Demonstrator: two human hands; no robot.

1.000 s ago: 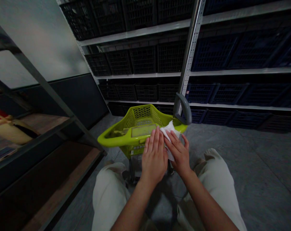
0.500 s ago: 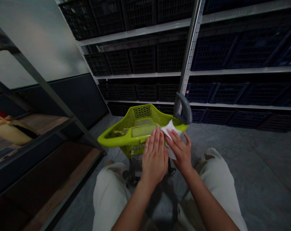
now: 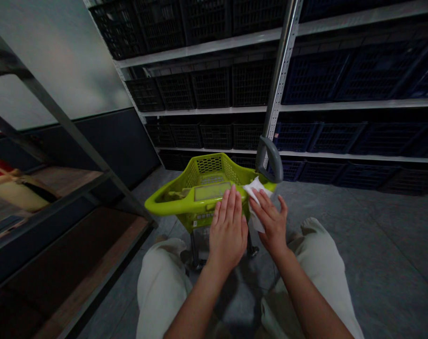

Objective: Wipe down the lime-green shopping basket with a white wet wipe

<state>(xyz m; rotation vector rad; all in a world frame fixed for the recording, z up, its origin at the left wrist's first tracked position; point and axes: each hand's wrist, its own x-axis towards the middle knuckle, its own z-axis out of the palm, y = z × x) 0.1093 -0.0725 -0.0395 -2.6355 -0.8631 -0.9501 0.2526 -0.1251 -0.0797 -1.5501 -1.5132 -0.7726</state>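
A lime-green shopping basket (image 3: pixel 171 201) on wheels stands on the floor in front of my knees, with a grey handle (image 3: pixel 270 160) rising at its right corner. My left hand (image 3: pixel 229 229) lies flat on the basket's near rim, fingers stretched out together. My right hand (image 3: pixel 270 221) presses a white cloth (image 3: pixel 255 194) against the rim's right corner, just below the grey handle, fingers spread over it. Most of the cloth is hidden under that hand.
Shelves of dark mesh crates (image 3: pixel 214 87) fill the wall behind the basket, with a metal upright (image 3: pixel 280 70) in the middle. A metal rack (image 3: pixel 69 132) stands to the left, holding a cream and red object (image 3: pixel 12 188). Grey tiled floor (image 3: pixel 376 245) lies to the right.
My right hand has slid the white cloth to the right along the basket's rim, away from my left hand. The left hand and the basket have stayed in place.
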